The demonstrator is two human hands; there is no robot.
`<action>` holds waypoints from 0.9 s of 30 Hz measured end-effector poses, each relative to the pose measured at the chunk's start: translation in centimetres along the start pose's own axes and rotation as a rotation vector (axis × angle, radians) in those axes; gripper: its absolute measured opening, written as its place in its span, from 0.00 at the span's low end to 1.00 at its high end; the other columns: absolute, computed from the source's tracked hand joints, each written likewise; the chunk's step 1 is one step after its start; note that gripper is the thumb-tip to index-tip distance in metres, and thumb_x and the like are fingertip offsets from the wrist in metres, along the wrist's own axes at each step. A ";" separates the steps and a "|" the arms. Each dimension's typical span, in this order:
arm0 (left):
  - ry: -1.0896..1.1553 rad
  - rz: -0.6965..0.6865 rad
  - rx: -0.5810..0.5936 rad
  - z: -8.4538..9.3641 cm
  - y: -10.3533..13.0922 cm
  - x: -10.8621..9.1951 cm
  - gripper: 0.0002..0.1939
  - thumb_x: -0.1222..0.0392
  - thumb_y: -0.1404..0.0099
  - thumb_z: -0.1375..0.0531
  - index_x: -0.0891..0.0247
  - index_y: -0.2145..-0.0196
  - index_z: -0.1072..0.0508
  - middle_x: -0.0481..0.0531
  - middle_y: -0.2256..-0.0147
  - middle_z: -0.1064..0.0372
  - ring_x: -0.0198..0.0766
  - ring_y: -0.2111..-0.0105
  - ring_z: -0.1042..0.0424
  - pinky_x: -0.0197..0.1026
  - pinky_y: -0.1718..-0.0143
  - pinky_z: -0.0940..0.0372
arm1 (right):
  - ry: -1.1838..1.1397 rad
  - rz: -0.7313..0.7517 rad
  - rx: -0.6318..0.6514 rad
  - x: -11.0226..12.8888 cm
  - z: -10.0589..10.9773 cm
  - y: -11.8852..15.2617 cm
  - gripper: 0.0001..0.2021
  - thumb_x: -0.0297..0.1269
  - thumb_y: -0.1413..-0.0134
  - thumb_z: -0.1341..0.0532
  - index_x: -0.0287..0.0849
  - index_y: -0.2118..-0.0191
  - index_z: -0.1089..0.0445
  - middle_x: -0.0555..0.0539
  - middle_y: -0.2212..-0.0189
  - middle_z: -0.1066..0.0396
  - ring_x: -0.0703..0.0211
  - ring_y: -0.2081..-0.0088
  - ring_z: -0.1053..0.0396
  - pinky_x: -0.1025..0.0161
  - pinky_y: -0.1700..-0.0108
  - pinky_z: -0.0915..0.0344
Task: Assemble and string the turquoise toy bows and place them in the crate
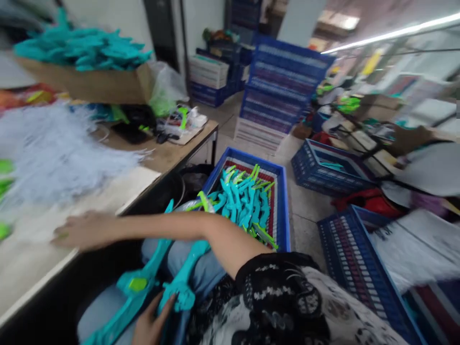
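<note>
Across my lap lie two long teal plastic toy parts. The left toy part (143, 275) has a lime-green block at its middle, and the right toy part (181, 287) widens into a rounded hub. My left hand (153, 321) is at the bottom, its fingers closed on the right part near the hub; the rest of that hand is cut off. My right hand (86, 231) reaches far left over the edge of the pale worktable (32, 258). Its fingers are blurred, and I cannot make out anything in them. A heap of white strings (68, 153) lies beyond it.
Beside my knees stands a blue crate (285, 206) of teal and lime-green toys. A cardboard box (97, 84) piled with teal parts sits on the table's far end. More blue crates stand at right (359, 268) and in a tall stack (287, 81) behind.
</note>
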State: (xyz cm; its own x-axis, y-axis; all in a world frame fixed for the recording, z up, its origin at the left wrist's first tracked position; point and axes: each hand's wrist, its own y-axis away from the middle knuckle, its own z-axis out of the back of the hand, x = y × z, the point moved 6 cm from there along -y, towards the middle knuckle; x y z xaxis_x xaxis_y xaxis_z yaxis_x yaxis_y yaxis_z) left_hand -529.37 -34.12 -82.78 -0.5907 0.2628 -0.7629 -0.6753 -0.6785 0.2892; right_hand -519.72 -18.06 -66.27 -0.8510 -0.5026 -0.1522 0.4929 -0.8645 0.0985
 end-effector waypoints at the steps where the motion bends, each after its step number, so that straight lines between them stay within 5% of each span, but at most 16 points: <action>1: 0.063 0.035 -0.003 -0.3 0.6 -0.2 0.26 0.38 0.48 0.45 0.59 0.61 0.22 0.53 0.57 0.25 0.57 0.50 0.31 0.53 0.48 0.35 | -0.023 -0.058 -0.133 -0.2 0.3 0.1 0.18 0.31 0.40 0.49 0.58 0.48 0.37 0.59 0.40 0.42 0.58 0.39 0.48 0.59 0.44 0.46; 4: 0.201 0.063 0.003 -0.9 1.7 -0.7 0.29 0.40 0.46 0.43 0.67 0.57 0.25 0.58 0.55 0.27 0.54 0.53 0.29 0.49 0.49 0.36 | -0.190 -0.076 -0.190 -0.5 -1.0 -0.4 0.16 0.32 0.38 0.50 0.41 0.47 0.36 0.46 0.44 0.36 0.54 0.46 0.40 0.60 0.48 0.42; 7: 0.251 0.054 -0.002 -0.7 1.7 -0.3 0.28 0.42 0.44 0.43 0.68 0.55 0.26 0.58 0.55 0.27 0.50 0.55 0.29 0.45 0.52 0.36 | -0.440 -0.243 -0.345 -2.9 -1.8 -1.3 0.19 0.36 0.44 0.41 0.35 0.47 0.35 0.40 0.49 0.32 0.54 0.48 0.38 0.59 0.47 0.43; 14: 0.252 0.042 -0.013 -1.3 1.8 1.1 0.29 0.42 0.43 0.42 0.68 0.52 0.28 0.57 0.55 0.27 0.49 0.56 0.29 0.42 0.54 0.37 | -0.648 -0.087 -0.555 -3.5 -2.5 -1.2 0.10 0.32 0.54 0.35 0.39 0.62 0.27 0.45 0.56 0.27 0.55 0.53 0.34 0.58 0.46 0.42; 21: 0.289 0.020 -0.009 -0.9 1.7 0.9 0.31 0.40 0.44 0.42 0.67 0.52 0.27 0.57 0.52 0.28 0.51 0.54 0.30 0.43 0.53 0.37 | -0.686 -0.128 -0.644 -4.4 -2.9 -1.2 0.15 0.35 0.54 0.36 0.40 0.57 0.29 0.45 0.62 0.28 0.54 0.57 0.34 0.57 0.53 0.36; 27: 0.330 0.003 0.059 -0.4 1.7 0.9 0.31 0.40 0.41 0.45 0.68 0.51 0.27 0.57 0.51 0.29 0.50 0.52 0.31 0.42 0.50 0.39 | -0.743 0.018 -0.688 -0.9 -3.7 4.9 0.15 0.44 0.46 0.40 0.42 0.55 0.30 0.45 0.55 0.29 0.54 0.52 0.34 0.53 0.50 0.37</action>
State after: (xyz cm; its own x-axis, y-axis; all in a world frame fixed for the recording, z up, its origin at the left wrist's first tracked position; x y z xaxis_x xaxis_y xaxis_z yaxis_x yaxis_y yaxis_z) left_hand -530.89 -35.33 -83.14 -0.4246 0.0180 -0.9052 -0.7038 -0.6355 0.3175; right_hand -515.89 -21.90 -69.25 -0.6240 -0.5854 0.5177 0.3047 -0.7923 -0.5286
